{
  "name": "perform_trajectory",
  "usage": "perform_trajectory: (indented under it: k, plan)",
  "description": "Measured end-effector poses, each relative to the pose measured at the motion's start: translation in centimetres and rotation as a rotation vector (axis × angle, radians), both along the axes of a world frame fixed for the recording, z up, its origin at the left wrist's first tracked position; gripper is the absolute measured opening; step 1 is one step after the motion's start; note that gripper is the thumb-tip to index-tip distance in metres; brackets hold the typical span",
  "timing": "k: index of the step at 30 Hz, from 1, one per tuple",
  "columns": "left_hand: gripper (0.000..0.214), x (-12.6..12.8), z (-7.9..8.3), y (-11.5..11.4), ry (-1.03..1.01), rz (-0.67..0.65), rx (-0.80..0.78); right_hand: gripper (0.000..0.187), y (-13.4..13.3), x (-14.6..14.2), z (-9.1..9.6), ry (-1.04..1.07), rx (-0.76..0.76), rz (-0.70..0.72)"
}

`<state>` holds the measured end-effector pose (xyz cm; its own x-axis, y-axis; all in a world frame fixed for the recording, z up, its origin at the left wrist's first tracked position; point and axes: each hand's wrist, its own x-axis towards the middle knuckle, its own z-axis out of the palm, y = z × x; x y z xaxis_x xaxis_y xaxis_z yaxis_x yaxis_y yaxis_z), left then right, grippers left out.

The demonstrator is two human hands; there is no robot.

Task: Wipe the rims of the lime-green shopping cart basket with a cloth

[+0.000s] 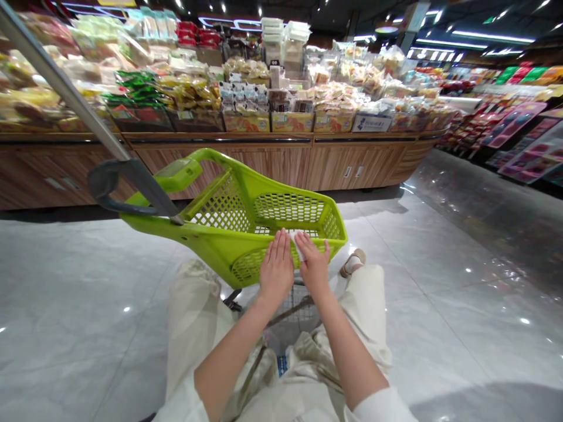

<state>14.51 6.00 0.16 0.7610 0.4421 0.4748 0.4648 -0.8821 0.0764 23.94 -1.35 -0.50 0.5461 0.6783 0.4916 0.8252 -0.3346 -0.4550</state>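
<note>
A lime-green plastic shopping basket [229, 205] on wheels stands on the floor in front of me, its grey pull handle [109, 176] rising to the upper left. My left hand [276, 269] lies flat on the basket's near rim, fingers stretched out together. Beside it, my right hand [313, 264] rests on the same rim, its fingers bent over a small white thing [297, 246] that I cannot make out. My legs in pale trousers show below the hands.
A long wooden display counter [272, 158] piled with packaged snacks runs across the back. Shelves of colourful goods [519, 135] line the right side. Glossy grey floor tiles [461, 264] spread to the left and right. A shoe [353, 262] shows beside the basket.
</note>
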Motion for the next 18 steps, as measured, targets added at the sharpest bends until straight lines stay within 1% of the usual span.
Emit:
perform_trajectory:
  k: [2, 4, 6, 8, 10, 11, 12, 15, 17, 18]
  plan:
    - [0.064, -0.1, 0.0, 0.1, -0.005, -0.007, 0.000, 0.083, -2.5, 2.7, -0.9, -0.009, -0.007, -0.038]
    - [0.064, -0.1, 0.0, 0.1, -0.007, -0.011, -0.006, 0.081, -5.1, 5.5, -2.0, 0.021, 0.023, -0.152]
    - [0.066, 0.0, 0.0, 0.0, -0.011, -0.011, -0.020, 0.078, -6.8, 7.7, -2.9, 0.066, 0.061, -0.280]
    - [0.066, 0.2, -0.1, -0.1, -0.018, -0.012, -0.027, 0.075, -7.1, 8.3, -3.3, 0.112, 0.087, -0.386]
    - [0.066, 0.3, -0.1, -0.2, -0.020, -0.006, -0.025, 0.073, -5.7, 7.2, -2.9, 0.129, 0.090, -0.437]
    - [0.065, 0.4, -0.1, -0.3, -0.017, 0.000, -0.022, 0.073, -4.6, 6.0, -2.5, 0.119, 0.084, -0.426]
    - [0.064, 0.4, -0.1, -0.3, -0.013, 0.006, -0.020, 0.073, -3.2, 4.7, -1.9, 0.097, 0.074, -0.383]
    - [0.064, 0.3, 0.1, -0.4, 0.009, 0.019, -0.016, 0.073, 0.5, 0.6, -0.1, 0.029, 0.031, -0.134]
    - [0.064, 0.1, 0.2, -0.3, 0.026, 0.028, -0.008, 0.073, 1.6, -0.8, 0.9, 0.019, 0.009, -0.002]
    - [0.064, 0.0, 0.2, -0.2, 0.032, 0.034, -0.003, 0.073, 1.7, -0.9, 1.1, 0.015, -0.001, 0.037]
